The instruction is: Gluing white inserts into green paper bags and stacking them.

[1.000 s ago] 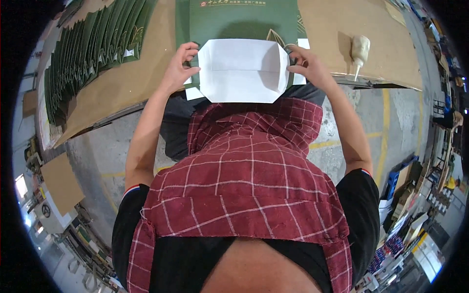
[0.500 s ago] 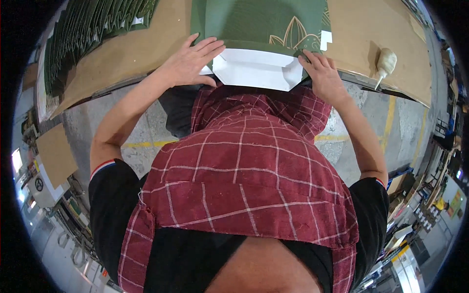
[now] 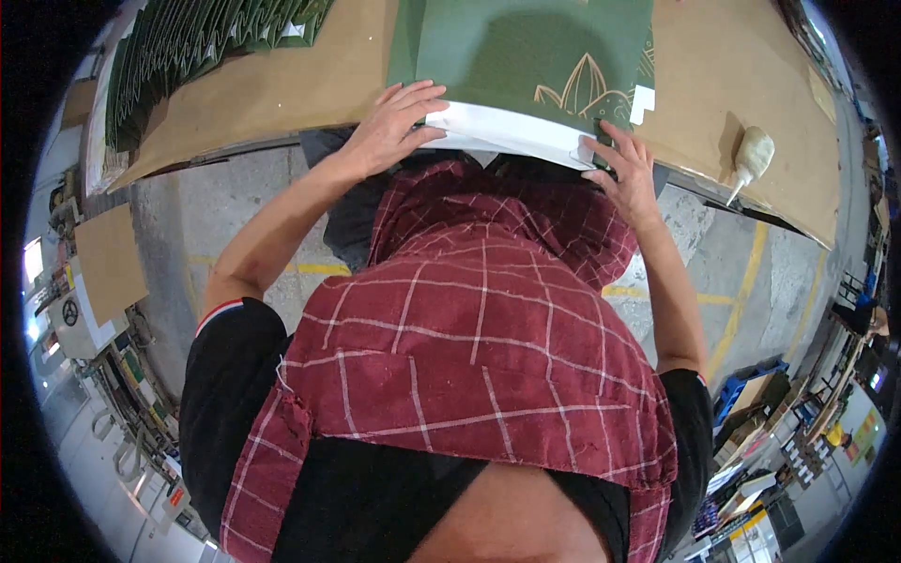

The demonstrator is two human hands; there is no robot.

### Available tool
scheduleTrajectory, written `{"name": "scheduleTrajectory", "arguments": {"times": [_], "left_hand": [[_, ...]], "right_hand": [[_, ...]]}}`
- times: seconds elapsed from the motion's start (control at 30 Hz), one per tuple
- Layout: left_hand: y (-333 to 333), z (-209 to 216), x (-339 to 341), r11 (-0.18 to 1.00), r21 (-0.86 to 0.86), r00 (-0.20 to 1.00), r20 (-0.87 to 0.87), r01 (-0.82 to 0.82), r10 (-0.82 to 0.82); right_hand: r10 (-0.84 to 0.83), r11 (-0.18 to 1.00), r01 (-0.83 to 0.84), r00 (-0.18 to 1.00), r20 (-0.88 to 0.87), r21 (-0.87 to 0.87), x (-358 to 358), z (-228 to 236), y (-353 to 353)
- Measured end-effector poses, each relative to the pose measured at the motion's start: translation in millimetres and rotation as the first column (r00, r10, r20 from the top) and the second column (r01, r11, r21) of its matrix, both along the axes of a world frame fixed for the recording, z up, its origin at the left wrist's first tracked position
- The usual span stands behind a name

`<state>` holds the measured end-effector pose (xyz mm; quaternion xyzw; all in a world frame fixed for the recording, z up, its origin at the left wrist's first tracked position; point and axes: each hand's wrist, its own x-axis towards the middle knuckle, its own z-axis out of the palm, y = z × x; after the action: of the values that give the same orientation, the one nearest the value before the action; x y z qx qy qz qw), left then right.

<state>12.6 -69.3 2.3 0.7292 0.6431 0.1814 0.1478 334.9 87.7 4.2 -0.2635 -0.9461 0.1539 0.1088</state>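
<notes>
The green paper bag (image 3: 450, 47) lies flat at the near edge of the worktable (image 3: 713, 103), directly before the person, with its white bottom panel (image 3: 516, 129) turned toward the body and reaching that edge. The left hand (image 3: 399, 127) rests at the left end of the panel, fingers extended and thumb well apart from them; no firm grip is evident. The right hand (image 3: 626, 169) is at the opposite end, fingers curled, with thumb and fingertips on or beside the panel's corner; whether they pinch the sheet cannot be told. A small white tab (image 3: 643, 103) projects beyond the bag's right side. A pale squeeze bottle (image 3: 754, 158) lies on the table to the right, its nozzle pointing toward the near edge, and a row of folded green bags (image 3: 192, 61) stands at the far left. Handling assessment: the bag is judged light, of thin card, fairly stiff in the flat and springy along folds, with a smooth face that may slide. Creasing or denting appears the chief risk. Hold is best taken at both ends of the folded panel, using flat fingertips, with its unsupported middle left unpressed.
</notes>
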Motion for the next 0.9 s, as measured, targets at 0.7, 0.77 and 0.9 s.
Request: {"name": "scheduleTrajectory", "arguments": {"times": [0.7,0.77,0.9], "left_hand": [[98,-4,55,0.95,0.291,0.988,-0.139,0.108,-0.07],[105,-8,60,0.954,0.289,0.995,-0.074,0.085,-0.066],[103,2,47,0.925,0.371,0.917,0.393,-0.082,-0.077]], "right_hand": [[-0.098,0.923,0.144,0.985,-0.144,0.357,-99,7,18],[-0.074,0.954,0.135,0.971,-0.227,0.266,-90,6,26],[-0.401,0.879,0.438,0.892,-0.207,0.186,-64,6,15]]}}
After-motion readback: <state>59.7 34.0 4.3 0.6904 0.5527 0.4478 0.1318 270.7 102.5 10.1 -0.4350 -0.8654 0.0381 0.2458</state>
